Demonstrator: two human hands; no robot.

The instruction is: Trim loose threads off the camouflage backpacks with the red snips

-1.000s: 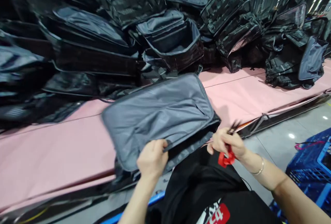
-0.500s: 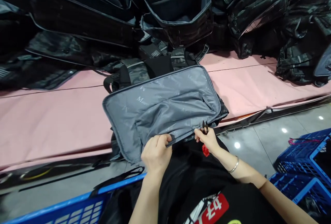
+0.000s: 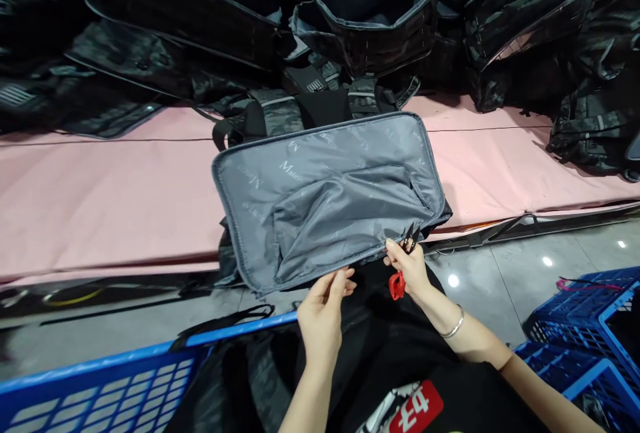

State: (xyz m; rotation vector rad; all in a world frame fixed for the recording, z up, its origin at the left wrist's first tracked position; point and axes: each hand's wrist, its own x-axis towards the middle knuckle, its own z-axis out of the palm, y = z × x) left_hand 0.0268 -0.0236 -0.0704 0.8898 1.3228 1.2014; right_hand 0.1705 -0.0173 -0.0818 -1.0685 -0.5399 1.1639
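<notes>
Pink sheeting (image 3: pixel 100 206) covers a long work surface, its far side loaded with dark camouflage bags (image 3: pixel 175 13). Grey tiled floor (image 3: pixel 475 286) shows beyond the near edge. One backpack (image 3: pixel 325 200) lies at that edge, grey printed lining upward, straps toward the pile. Left hand (image 3: pixel 325 306): thumb and fingers pinching the lower rim of the lining panel. Right hand (image 3: pixel 410 266): thumb and forefinger at the same rim, near its right corner; dark pointed snips (image 3: pixel 411 238) with a red wrapping (image 3: pixel 397 286) held in the palm. Whether the snip tips touch the lining cannot be told clearly. Blue crate (image 3: pixel 100 386) stands lower left, dark material beside it; further blue crates (image 3: pixel 580 313) stand lower right.
</notes>
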